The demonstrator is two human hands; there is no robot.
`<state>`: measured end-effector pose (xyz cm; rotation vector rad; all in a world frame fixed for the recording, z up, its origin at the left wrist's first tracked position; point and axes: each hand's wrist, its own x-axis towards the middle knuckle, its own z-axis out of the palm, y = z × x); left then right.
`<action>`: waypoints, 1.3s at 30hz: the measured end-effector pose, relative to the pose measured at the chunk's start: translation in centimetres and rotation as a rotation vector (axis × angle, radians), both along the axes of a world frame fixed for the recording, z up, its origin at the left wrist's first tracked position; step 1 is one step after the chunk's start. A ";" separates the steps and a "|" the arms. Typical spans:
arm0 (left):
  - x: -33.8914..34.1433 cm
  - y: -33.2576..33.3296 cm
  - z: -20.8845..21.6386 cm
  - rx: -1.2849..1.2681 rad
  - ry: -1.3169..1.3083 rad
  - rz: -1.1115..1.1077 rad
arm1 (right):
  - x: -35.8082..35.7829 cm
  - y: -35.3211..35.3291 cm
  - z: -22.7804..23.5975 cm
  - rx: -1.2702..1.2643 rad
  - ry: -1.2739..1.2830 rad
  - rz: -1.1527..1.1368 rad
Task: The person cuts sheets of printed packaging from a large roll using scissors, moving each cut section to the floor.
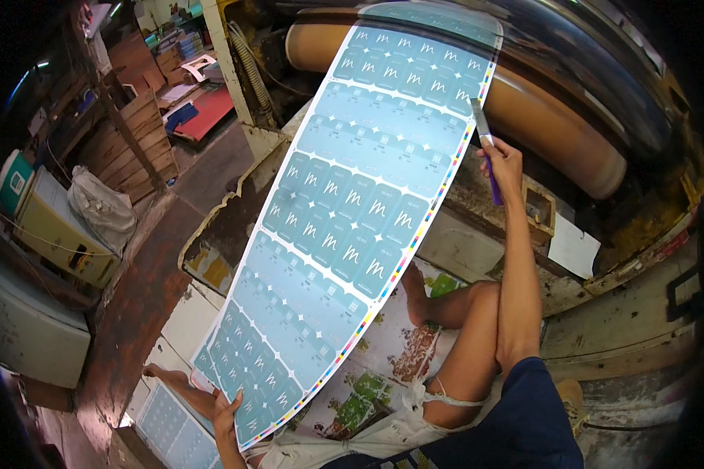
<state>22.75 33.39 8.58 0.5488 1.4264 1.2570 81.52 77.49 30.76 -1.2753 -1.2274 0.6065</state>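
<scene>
A long printed sheet, blue-green with rows of card shapes and a colour strip along its right edge, slopes from the machine's rollers down to my lap. My left hand grips its lower left corner, thumb on top. Farther up on the right, my right hand is closed around a knife-like tool with a flat metal blade and a purple handle. The blade tip lies at the sheet's upper right edge; whether it touches the paper I cannot tell.
A brown roller and a dark shiny cylinder span the far side. Another printed sheet lies at lower left. A small wooden box and white paper rest on the machine ledge. My bare legs are under the sheet.
</scene>
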 end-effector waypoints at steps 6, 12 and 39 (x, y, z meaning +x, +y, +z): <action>0.2 -1.8 1.9 -0.055 -0.015 0.031 | -0.1 -1.2 -0.8 -0.134 -0.079 0.180; -0.5 -4.7 2.3 -0.096 -0.016 0.120 | -0.5 -0.9 -0.5 -0.119 -0.213 0.148; -11.0 -15.1 -1.5 -0.136 0.123 0.464 | -8.7 -2.1 -0.1 -0.048 -0.945 0.314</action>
